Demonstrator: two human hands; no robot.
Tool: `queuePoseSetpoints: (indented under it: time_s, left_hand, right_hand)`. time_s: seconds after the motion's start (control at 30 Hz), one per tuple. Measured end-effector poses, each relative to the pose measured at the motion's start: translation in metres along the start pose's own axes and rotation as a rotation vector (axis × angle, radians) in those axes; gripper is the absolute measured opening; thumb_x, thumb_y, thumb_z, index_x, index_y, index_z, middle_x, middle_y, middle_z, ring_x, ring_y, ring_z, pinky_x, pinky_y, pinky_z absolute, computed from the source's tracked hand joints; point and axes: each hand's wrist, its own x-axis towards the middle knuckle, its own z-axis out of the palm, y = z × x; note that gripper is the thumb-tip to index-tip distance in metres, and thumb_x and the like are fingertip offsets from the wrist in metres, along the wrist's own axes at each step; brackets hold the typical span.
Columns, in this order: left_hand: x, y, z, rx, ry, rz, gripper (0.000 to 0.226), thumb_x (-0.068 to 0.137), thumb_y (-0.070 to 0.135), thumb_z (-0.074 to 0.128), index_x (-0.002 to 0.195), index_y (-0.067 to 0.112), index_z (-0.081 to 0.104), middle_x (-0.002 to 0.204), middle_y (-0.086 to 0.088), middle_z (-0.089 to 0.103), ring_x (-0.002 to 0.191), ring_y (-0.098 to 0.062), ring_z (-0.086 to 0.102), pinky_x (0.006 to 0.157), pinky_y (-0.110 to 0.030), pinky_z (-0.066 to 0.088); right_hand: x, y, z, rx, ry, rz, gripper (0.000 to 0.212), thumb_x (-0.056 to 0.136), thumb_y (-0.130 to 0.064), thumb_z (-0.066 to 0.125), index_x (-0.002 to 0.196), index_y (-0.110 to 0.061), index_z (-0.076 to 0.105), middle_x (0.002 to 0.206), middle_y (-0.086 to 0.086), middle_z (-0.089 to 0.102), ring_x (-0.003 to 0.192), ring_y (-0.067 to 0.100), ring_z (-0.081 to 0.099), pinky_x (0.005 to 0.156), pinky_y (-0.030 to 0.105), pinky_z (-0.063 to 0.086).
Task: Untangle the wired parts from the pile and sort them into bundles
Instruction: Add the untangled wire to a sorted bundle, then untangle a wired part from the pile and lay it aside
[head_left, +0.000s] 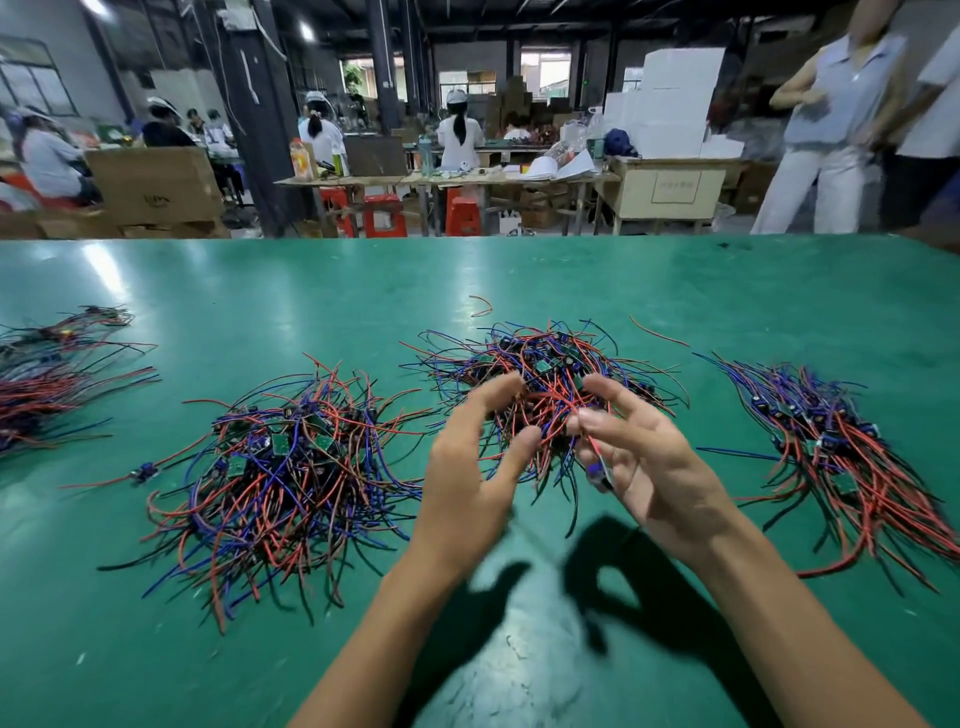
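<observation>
So all you really get of the person is two bare forearms coming in from the bottom of the frame. No sleeves anywhere in view, so whatever top they've got on ends above where the picture cuts off. No gloves, no watch, no bracelet, no rings that I can make out. The left hand (470, 467) sits just left of center and the right hand (644, 462) just right of it, both bare. Nails look short and plain, though the fingertips are a bit motion-blurred, so take that loosely. Forearms are slim and cast dark shadows lower center.
</observation>
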Motion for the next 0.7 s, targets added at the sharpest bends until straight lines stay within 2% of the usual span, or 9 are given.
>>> queuePoseSetpoints:
  time_s: [0.07,0.13,0.23,0.33,0.43,0.53,0.6,0.63,0.7]
  left_hand:
    - [0.002,0.002,-0.002,-0.073,0.035,-0.054,0.033,0.099,0.024,0.063,0.131,0.022,0.061,0.126,0.011,0.067,0.121,-0.007,0.060,0.102,-0.022,0.044]
    - [0.002,0.003,-0.002,-0.203,-0.032,-0.134,0.027,0.097,0.029,0.063,0.121,0.021,0.069,0.113,0.007,0.074,0.108,-0.011,0.068,0.095,-0.028,0.051]
    - [-0.002,0.003,0.004,-0.376,-0.172,-0.235,0.025,0.091,0.019,0.073,0.117,0.019,0.074,0.098,-0.004,0.078,0.093,-0.021,0.074,0.086,-0.030,0.057]
    - [-0.002,0.003,0.008,-0.431,-0.144,-0.258,0.023,0.090,0.007,0.073,0.111,0.016,0.076,0.090,-0.006,0.079,0.075,-0.017,0.074,0.073,-0.022,0.056]
    - [0.006,0.003,-0.004,-0.365,0.049,-0.257,0.013,0.091,0.008,0.072,0.100,0.016,0.078,0.087,-0.003,0.079,0.073,-0.014,0.075,0.072,-0.021,0.057]
    - [0.013,-0.007,-0.031,0.063,0.373,-0.196,0.014,0.090,0.024,0.075,0.102,0.020,0.080,0.092,0.004,0.078,0.088,-0.011,0.072,0.085,-0.029,0.056]
    - [0.014,-0.018,-0.052,0.372,0.666,-0.201,0.019,0.091,0.029,0.073,0.107,0.020,0.079,0.096,-0.007,0.074,0.095,-0.022,0.067,0.090,-0.037,0.051]
    - [0.014,-0.023,-0.061,0.483,0.770,-0.236,0.022,0.091,0.029,0.072,0.110,0.019,0.078,0.097,-0.012,0.072,0.098,-0.029,0.063,0.091,-0.041,0.047]
    - [0.013,-0.032,-0.073,0.625,0.805,-0.359,0.029,0.090,0.027,0.070,0.117,0.019,0.075,0.108,-0.016,0.069,0.110,-0.034,0.053,0.096,-0.045,0.038]
  right_hand:
    - [0.003,0.004,0.003,-0.030,0.114,-0.104,0.056,0.067,-0.006,0.086,0.114,-0.019,0.056,0.082,0.002,0.073,0.058,0.013,0.068,0.053,0.019,0.054]
    - [0.006,0.010,0.003,-0.060,0.193,-0.199,0.057,0.063,-0.017,0.086,0.110,-0.020,0.054,0.081,-0.001,0.073,0.062,0.013,0.070,0.057,0.020,0.054]
    - [0.006,0.019,0.003,-0.124,0.174,-0.284,0.050,0.065,-0.022,0.082,0.108,-0.018,0.057,0.079,0.000,0.075,0.067,0.011,0.068,0.068,0.020,0.054]
    - [0.007,0.025,0.003,-0.204,0.114,-0.311,0.045,0.072,-0.022,0.085,0.110,-0.018,0.061,0.085,0.005,0.078,0.071,0.013,0.069,0.071,0.020,0.053]
    - [0.009,0.030,0.000,-0.492,0.236,-0.399,0.033,0.081,-0.030,0.085,0.107,-0.023,0.065,0.088,-0.002,0.077,0.077,0.011,0.067,0.072,0.023,0.049]
    - [0.009,0.035,-0.011,-1.204,0.444,-0.456,0.024,0.082,-0.043,0.080,0.097,-0.034,0.065,0.081,-0.013,0.068,0.078,0.011,0.062,0.070,0.030,0.047]
    - [0.007,0.038,-0.014,-1.548,0.458,-0.295,0.028,0.082,-0.056,0.073,0.100,-0.036,0.068,0.085,-0.014,0.066,0.091,0.015,0.062,0.078,0.032,0.045]
    - [0.008,0.039,-0.015,-1.620,0.453,-0.215,0.032,0.082,-0.060,0.069,0.101,-0.035,0.070,0.086,-0.014,0.066,0.094,0.016,0.063,0.079,0.031,0.045]
    - [0.010,0.043,-0.015,-1.604,0.445,-0.160,0.025,0.084,-0.057,0.068,0.096,-0.035,0.074,0.077,-0.015,0.064,0.092,0.016,0.066,0.073,0.029,0.042]
